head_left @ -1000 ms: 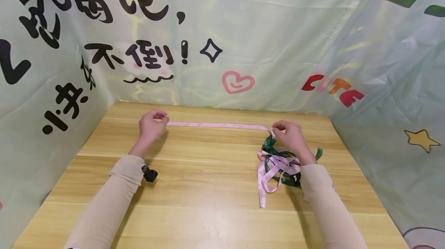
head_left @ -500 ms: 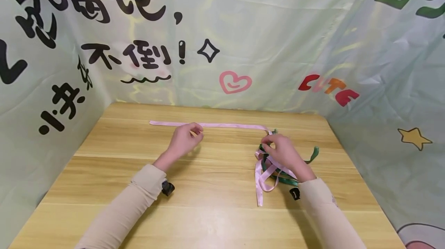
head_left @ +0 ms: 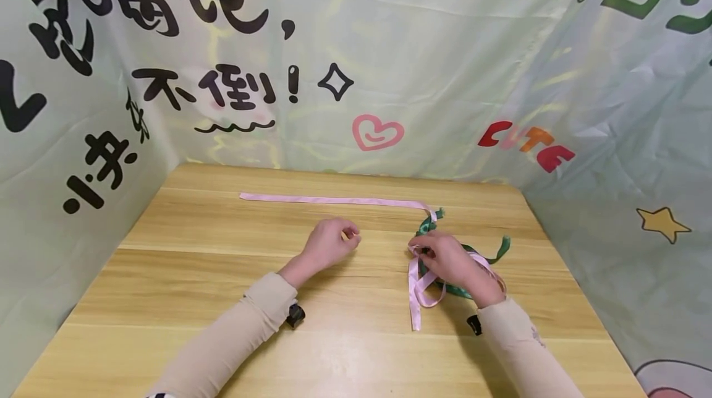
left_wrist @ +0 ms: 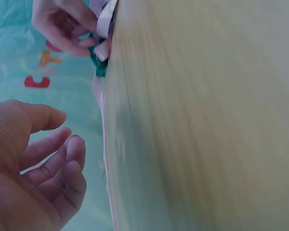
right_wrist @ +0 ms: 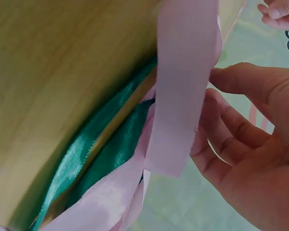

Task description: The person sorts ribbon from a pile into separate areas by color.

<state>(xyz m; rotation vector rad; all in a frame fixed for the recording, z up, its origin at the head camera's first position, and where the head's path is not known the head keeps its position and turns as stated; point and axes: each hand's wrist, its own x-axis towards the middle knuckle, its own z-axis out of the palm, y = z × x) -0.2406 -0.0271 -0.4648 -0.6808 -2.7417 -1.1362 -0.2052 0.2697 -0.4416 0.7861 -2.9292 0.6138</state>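
Observation:
A long pink ribbon [head_left: 334, 200] lies stretched straight along the back of the table, running right to a tangle of pink and green ribbon. My right hand [head_left: 452, 260] is over this tangle, thumb and fingertips pinching at a pink ribbon [right_wrist: 182, 91]; the fingertips are partly hidden behind the ribbon. Green ribbon [right_wrist: 103, 168] loops beside it, and a loose green end [head_left: 502, 249] sticks out to the right. Left of the tangle, my left hand [head_left: 331, 242] hovers over the table with loosely bent fingers and holds nothing.
The wooden table [head_left: 194, 299] is bordered at the back and sides by a printed cloth [head_left: 434, 76]. Pink ribbon tails [head_left: 414, 299] hang toward the front of the tangle. Small black devices sit at both wrists.
My left hand has let go of the straight ribbon's left end and moved right and nearer. My right hand has shifted from the ribbon's corner down onto the tangle.

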